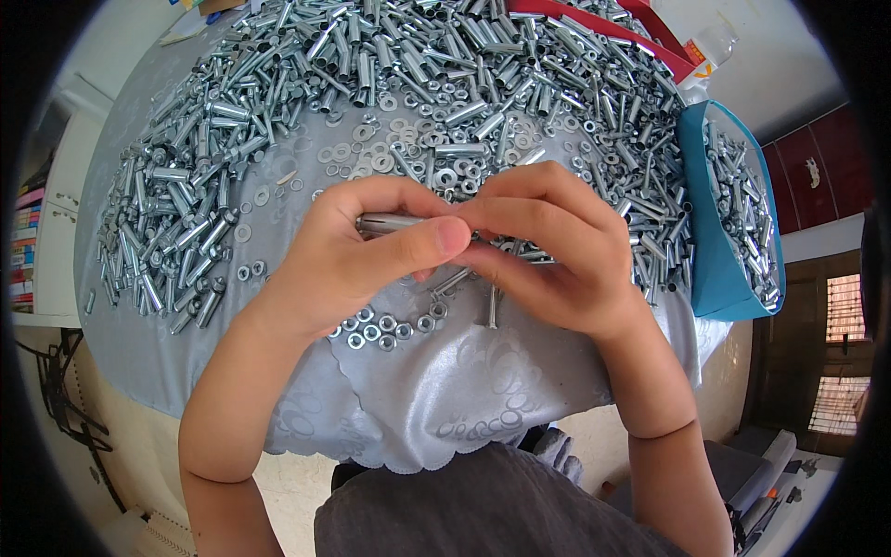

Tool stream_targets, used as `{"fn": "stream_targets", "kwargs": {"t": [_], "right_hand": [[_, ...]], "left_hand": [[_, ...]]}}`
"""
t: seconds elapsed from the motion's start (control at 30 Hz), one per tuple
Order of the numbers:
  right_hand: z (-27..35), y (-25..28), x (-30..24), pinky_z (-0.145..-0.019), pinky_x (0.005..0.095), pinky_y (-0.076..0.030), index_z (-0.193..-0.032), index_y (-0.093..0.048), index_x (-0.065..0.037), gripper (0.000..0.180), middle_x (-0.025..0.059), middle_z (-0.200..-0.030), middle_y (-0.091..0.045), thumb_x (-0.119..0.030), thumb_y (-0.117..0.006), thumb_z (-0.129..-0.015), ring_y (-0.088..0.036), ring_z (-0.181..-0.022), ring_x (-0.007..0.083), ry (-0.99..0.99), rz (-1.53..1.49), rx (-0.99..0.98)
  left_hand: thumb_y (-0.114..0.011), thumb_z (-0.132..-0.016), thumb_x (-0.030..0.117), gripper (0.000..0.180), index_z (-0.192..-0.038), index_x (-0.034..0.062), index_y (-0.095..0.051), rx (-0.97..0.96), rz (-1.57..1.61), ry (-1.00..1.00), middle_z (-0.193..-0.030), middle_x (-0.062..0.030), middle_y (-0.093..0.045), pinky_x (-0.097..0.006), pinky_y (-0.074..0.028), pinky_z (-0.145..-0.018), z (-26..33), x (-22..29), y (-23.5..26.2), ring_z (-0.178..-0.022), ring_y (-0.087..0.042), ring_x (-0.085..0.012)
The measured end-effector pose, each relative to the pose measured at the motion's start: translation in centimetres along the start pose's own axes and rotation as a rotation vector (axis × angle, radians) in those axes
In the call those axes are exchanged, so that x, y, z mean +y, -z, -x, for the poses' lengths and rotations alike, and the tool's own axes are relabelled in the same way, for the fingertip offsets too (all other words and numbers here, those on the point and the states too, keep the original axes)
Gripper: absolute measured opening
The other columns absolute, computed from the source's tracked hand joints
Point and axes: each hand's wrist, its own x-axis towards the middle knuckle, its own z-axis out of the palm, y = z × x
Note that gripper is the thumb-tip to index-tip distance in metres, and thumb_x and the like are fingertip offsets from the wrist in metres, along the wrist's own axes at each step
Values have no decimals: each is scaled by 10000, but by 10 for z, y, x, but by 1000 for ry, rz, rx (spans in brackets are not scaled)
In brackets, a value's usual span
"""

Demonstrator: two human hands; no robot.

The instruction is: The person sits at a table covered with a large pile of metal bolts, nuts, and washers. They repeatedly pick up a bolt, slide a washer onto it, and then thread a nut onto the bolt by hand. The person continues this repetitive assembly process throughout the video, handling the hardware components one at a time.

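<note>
My left hand is closed around a silvery metal sleeve anchor, thumb laid along it, with the slotted end sticking out on the left. At the other end of the anchor, the fingertips of my right hand pinch together against the left fingertips. Whatever small part sits between them is hidden. Several hex nuts lie on the cloth below my left hand. A long bolt lies under my right hand, head toward me. Flat washers are scattered beyond both hands.
A grey patterned tablecloth covers the table. Loose sleeves heap along the far side, and sleeve anchors pile at left. On the right stand a blue box of metal parts and, farther back, a red box.
</note>
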Motion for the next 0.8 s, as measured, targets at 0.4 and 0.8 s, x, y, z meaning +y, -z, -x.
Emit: {"fn": "stream_targets", "kwargs": {"t": [0.4,0.8], "right_hand": [[0,0,-4,-635,274,-453,-896,-585,-7,195,86,-849,-577,-8,-683,-727,-568,-716,171,-199,-83,-124],[4,-9,0,-635,373,-412,-918,-511,-15,155,130,-803,-515,-98,-579,-806,-530,-708,296,-262,-75,-166]], "left_hand": [[-691,-795,295,302,-849,8,-615,94,-272,-134,-713,16,-567,-171,-373,-569,1,1,-3,-644,-486,-33],[-632,-850,251,251,-842,4,-587,150,-363,-239,-740,21,-563,-151,-347,-543,1,-2,-6,-663,-468,-7]]}}
